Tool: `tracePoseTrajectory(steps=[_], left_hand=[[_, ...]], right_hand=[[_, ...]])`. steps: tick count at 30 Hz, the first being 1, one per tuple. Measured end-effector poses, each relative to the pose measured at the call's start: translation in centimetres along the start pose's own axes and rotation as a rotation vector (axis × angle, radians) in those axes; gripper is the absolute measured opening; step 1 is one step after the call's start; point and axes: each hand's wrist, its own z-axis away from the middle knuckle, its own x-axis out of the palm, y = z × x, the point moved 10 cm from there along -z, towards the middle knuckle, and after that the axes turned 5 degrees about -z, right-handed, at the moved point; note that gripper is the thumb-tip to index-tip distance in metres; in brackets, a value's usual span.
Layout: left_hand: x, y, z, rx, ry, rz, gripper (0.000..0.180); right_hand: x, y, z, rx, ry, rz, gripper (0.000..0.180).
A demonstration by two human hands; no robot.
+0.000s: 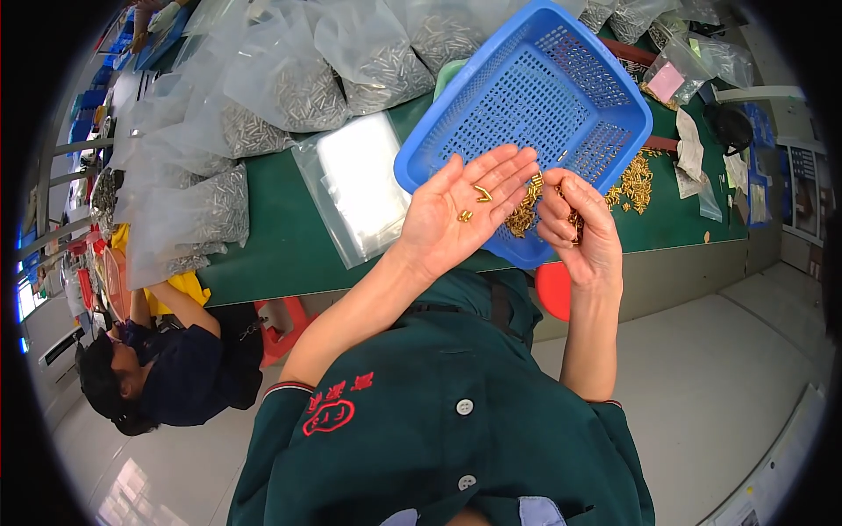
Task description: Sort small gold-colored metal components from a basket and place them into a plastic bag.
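Note:
My left hand [469, 206] lies palm up with its fingers stretched flat. A few small brass pins [482, 194] rest loose on its palm. Close beside its fingertips, my right hand [579, 215] is curled closed, and more brass pieces [576, 230] show between its bent fingers; how many is hidden. Both hands are over the near edge of a blue perforated plastic basket [409, 167], which sits tilted on the table. Brass pieces [524, 217] are heaped in its near corner, partly covered by my hands.
Clear bags of silvery metal pins [386, 74] crowd the green table's [272, 188] back and left. Flat empty plastic bags [360, 180] lie left of the basket. Loose brass pieces [636, 186] spread to its right. A red stool [553, 289] stands below. Another person [189, 368] sits at left.

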Motion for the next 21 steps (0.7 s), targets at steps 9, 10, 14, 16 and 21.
tracePoseTrajectory(steps=[9,10,14,16,21], left_hand=[[-1.6,0.0,-0.1,-0.009,0.06,0.011,0.044],[-1.7,0.1,-0.1,0.002,0.077,-0.002,0.043],[-2.1,0.5,-0.1,0.036,0.1,-0.027,0.04],[-2.1,0.5,-0.1,0.034,0.105,-0.023,0.039],[-2.0,0.5,0.0,0.036,0.108,-0.023,0.038]], right_hand=[[-0.4,0.1,-0.1,-0.016,0.026,0.028,0.022],[-0.4,0.1,-0.2,-0.015,0.026,0.027,0.022],[-0.4,0.4,-0.3,-0.006,0.049,0.048,0.02],[-0.5,0.4,-0.3,-0.007,0.05,0.054,0.02],[-0.3,0.4,-0.3,-0.02,0.036,0.022,0.02]])
